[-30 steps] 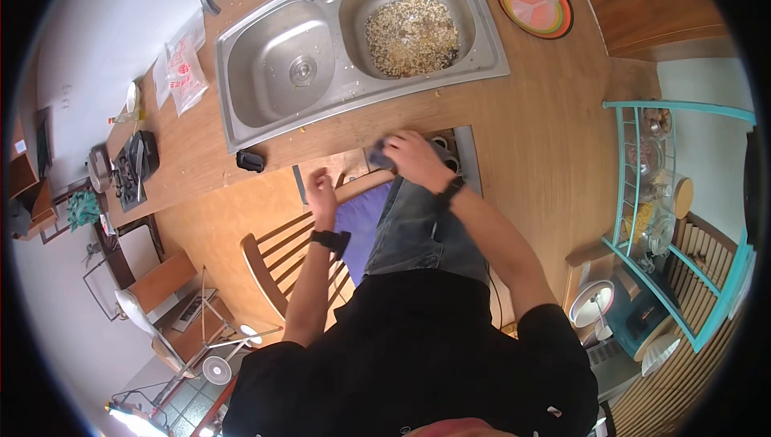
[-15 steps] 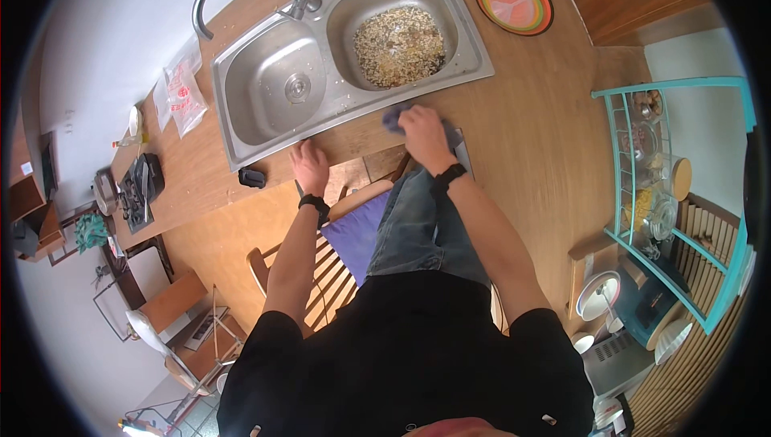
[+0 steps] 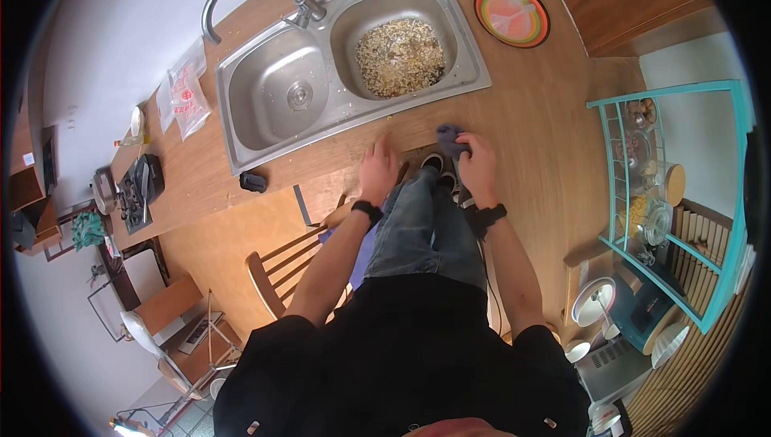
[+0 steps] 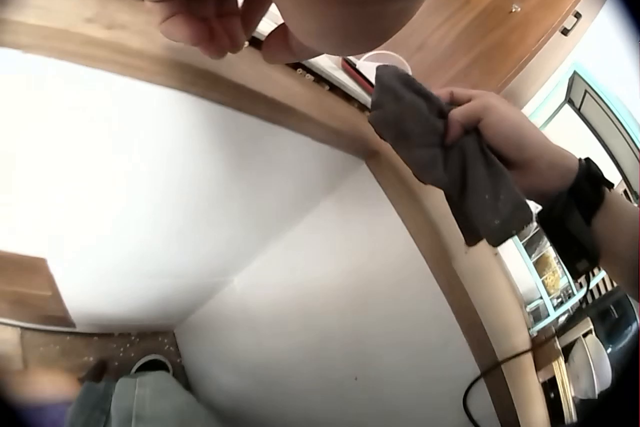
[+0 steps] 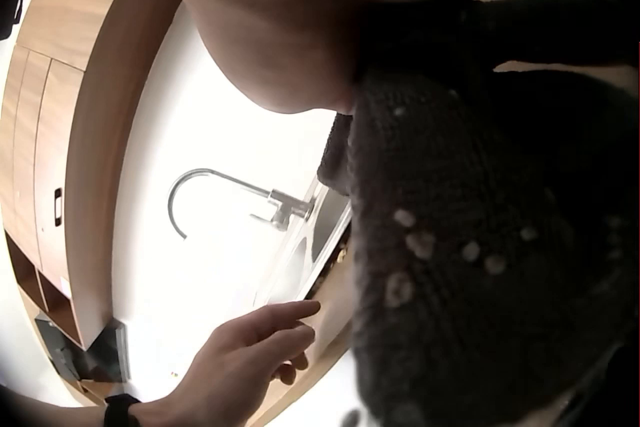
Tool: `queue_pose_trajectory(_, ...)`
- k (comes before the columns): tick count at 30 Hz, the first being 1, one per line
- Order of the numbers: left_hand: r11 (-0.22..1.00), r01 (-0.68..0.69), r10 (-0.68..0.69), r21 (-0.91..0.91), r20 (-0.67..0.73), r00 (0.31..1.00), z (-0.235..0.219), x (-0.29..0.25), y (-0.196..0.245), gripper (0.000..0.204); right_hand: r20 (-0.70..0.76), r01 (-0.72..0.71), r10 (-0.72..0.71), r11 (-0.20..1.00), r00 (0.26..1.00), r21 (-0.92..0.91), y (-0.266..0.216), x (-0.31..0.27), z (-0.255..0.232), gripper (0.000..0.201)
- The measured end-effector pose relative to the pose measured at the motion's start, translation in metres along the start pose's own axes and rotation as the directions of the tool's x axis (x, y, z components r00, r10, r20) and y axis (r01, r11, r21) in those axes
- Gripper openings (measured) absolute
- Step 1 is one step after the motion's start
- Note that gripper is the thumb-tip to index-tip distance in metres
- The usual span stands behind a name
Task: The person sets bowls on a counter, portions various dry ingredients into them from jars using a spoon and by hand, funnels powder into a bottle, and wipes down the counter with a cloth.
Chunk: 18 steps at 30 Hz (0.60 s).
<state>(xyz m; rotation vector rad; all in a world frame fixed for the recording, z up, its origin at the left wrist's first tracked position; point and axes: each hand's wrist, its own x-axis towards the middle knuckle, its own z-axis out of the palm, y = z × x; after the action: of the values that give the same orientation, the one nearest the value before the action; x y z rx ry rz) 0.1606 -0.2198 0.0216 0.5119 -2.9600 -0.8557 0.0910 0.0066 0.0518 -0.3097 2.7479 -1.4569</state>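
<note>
A dark grey cloth [image 3: 452,138] is gripped in my right hand [image 3: 479,165] at the counter's front edge, right of the chair. In the left wrist view its folded length hangs from the fingers and thumb of that hand [image 4: 510,137]. Small pale grains cling to the cloth [image 5: 450,277] in the right wrist view. My left hand [image 3: 379,170] hovers around the counter edge beside it, empty, its fingers loosely bent. The right wrist view shows that left hand [image 5: 245,352] with its index finger stretched toward the counter rim. A few crumbs lie near the sink's front.
The double steel sink [image 3: 241,132] has a heap of wet grain-like scraps [image 3: 400,55] in its right basin. A striped plate [image 3: 512,15], plastic bag [image 3: 189,100] and small black case [image 3: 253,182] are on the counter. A wooden chair [image 3: 281,264] stands below; a turquoise rack [image 3: 602,172] is at right.
My left hand came up to the counter edge, then moved right, toward the other hand. The right hand carried the cloth along the edge and to the right.
</note>
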Motion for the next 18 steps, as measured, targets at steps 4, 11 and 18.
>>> queue_pose_trajectory(4,0.996,0.030,-0.030,0.083,-0.004,1.000,0.012,0.032,0.017,0.047,-0.063,-0.086,0.091,0.993,0.994,0.081,0.003,-0.010,-0.006,0.025)
queue_pose_trajectory(11,0.946,-0.136,0.140,0.293,0.008,0.990,0.021,0.031,0.023,0.055,-0.054,-0.245,0.262,0.944,0.964,0.221,0.030,-0.082,-0.036,0.028)
queue_pose_trajectory(18,0.924,-0.229,0.210,0.306,0.092,0.973,0.021,0.047,0.027,0.052,-0.205,-0.382,0.442,0.882,0.873,0.274,0.056,-0.159,-0.086,0.033)
